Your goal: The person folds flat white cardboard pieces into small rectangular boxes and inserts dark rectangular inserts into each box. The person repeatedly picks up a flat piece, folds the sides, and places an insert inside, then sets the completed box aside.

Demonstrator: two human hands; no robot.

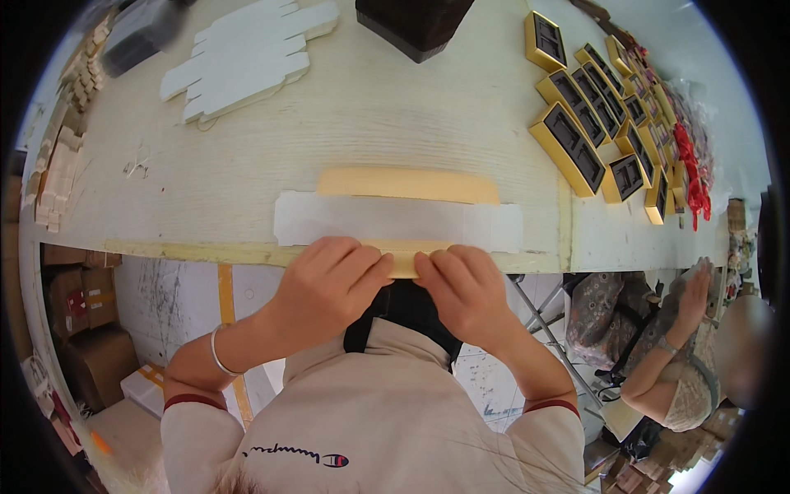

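Note:
A flat cardboard box blank (pixel 395 219), white on its inner side with yellow-gold long edges, lies along the near edge of the table in front of me. Its far gold flap rests on the tabletop. My left hand (pixel 336 278) and my right hand (pixel 467 290) pinch the near gold flap, a short gap apart, at the table's edge. The fingers of both are closed on it, with fingertips partly hidden. Between the hands a strip of that flap shows, bent downward or toward me.
A stack of white box blanks (pixel 247 62) lies at the far left, with a dark bin (pixel 414 26) at the back. Gold boxes with black inserts (pixel 568 148) and red ribbons (pixel 693 177) fill the right. Another person's hand (pixel 695 295) is beyond the right side. Cartons (pixel 86 300) stand below left.

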